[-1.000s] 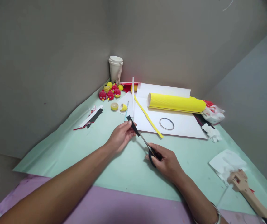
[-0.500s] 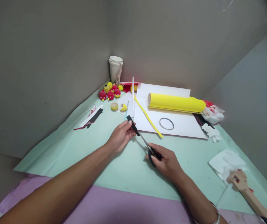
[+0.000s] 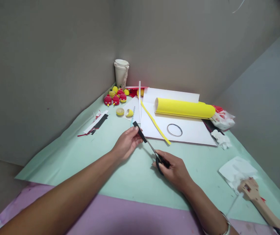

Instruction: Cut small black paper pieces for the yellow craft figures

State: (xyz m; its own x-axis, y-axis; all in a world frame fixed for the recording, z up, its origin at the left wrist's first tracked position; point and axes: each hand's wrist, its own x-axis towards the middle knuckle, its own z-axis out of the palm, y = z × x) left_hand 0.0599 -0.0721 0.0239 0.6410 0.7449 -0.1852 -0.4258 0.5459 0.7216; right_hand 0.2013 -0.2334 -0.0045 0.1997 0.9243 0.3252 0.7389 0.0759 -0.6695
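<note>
While my left hand (image 3: 127,143) pinches the black strip (image 3: 141,133) above the middle of the desk (image 3: 135,186), my right hand (image 3: 175,169) grips the scissors (image 3: 157,158), blades at the strip's near end. I register no visible hand shift over the last second, suggesting steady alignment.

No lettering can be read; red marks on the white packet (image 3: 225,120) blur too much

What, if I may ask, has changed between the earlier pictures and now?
Nothing has visibly changed: nothing was taken hold of or let go. The left hand still holds the black strip, the right hand the scissors; the yellow roll lies as before.
</note>
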